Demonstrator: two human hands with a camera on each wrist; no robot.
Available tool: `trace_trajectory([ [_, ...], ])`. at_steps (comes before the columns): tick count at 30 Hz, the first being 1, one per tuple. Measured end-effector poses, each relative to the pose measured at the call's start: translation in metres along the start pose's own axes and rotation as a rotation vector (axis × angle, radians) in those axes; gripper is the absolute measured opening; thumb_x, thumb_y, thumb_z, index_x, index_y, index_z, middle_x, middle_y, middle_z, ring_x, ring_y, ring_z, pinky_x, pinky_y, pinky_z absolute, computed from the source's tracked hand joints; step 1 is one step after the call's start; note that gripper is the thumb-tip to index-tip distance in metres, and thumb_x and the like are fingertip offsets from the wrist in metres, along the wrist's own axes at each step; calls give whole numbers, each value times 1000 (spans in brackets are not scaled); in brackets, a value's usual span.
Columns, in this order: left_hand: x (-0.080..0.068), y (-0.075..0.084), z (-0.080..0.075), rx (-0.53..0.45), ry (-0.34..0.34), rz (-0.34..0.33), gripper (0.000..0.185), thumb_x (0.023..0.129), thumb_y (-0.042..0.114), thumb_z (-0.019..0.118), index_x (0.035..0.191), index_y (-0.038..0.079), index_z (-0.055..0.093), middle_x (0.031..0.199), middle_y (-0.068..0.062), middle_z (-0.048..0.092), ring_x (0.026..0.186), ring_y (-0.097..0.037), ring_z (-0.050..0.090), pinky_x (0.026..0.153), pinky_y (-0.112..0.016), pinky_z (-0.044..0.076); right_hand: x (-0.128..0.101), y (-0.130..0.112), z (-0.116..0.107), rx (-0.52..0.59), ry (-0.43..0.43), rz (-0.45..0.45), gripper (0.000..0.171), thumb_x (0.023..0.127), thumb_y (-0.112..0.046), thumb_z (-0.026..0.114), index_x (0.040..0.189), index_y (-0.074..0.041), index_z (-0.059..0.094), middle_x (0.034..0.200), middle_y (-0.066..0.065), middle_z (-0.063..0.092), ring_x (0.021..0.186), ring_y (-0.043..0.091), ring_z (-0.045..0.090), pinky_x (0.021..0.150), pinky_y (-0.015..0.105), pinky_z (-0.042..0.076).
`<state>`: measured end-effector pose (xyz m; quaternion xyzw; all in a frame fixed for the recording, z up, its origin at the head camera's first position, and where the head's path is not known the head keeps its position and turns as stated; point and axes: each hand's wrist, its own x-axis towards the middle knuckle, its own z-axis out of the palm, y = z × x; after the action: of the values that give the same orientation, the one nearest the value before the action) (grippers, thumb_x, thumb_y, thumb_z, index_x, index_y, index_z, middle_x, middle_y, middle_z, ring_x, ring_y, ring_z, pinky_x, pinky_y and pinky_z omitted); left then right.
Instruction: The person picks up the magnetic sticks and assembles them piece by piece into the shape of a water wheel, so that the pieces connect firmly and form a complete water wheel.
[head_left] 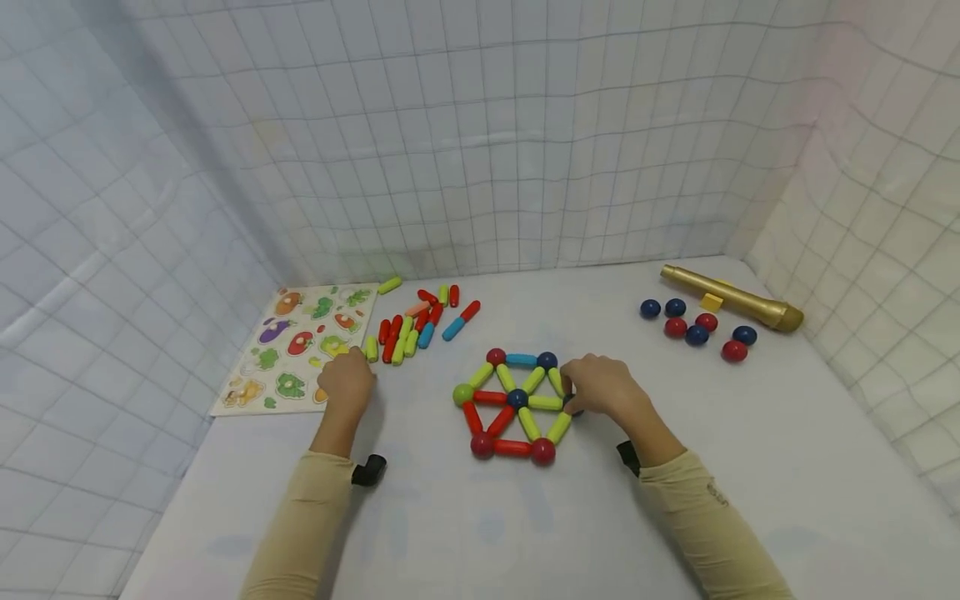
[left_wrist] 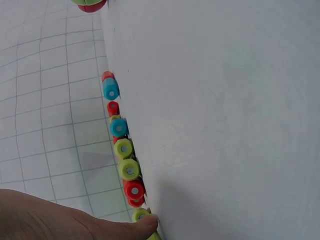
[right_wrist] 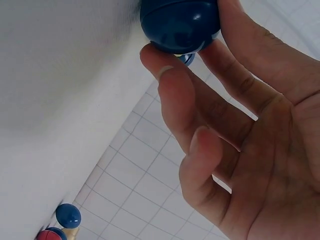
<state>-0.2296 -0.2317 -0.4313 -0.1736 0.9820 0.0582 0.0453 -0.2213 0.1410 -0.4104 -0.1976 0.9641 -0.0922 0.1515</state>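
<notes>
The left hand (head_left: pixel 347 379) was laid on the table, and a yellow-green stick (left_wrist: pixel 141 215) was touched by its fingertip. Whether that stick was gripped could not be told. More sticks (head_left: pixel 420 321) were lined up just past the fingers, and a puzzle board (head_left: pixel 296 346) was lying beside it. To the right, a wheel of sticks and balls (head_left: pixel 516 404) was being worked on. A blue ball (right_wrist: pixel 180 25) was pinched by the right hand (head_left: pixel 603 387) at the wheel's near corner. The ball would best be set down gently, so the stick ends were met and the wheel was not bumped.
</notes>
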Motion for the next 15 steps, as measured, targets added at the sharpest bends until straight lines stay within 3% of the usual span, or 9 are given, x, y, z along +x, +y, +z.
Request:
trace_trajectory([
  [4,2,2,7,35,-6,7,25,95,4,47,107,-12,62,98,-31,67,92,-44,67,70,-47,56,-1,0,-1,5,-2,-7,23,77,-27,82,90,-13,68,82,1,63,70,17,53,59,29,43],
  [9,1,5,7,82,-25,-8,25,94,5,49,100,-13,66,92,-28,68,84,-35,67,60,-38,52,-1,0,-2,4,6,-16,22,77,-26,82,89,-13,68,80,1,62,69,17,53,59,29,42],
  [12,0,7,8,120,-40,-5,32,96,7,48,118,-12,60,99,-29,66,87,-35,66,60,-35,49,0,-1,-4,0,6,-15,22,77,-25,82,89,-13,68,82,1,63,69,17,53,60,29,42],
  [15,-3,9,7,142,-38,9,45,97,6,44,140,-8,43,104,-33,63,87,-36,66,61,-36,49,0,0,-5,-2,5,-8,22,77,-24,82,89,-13,68,82,1,63,70,17,53,60,29,43],
])
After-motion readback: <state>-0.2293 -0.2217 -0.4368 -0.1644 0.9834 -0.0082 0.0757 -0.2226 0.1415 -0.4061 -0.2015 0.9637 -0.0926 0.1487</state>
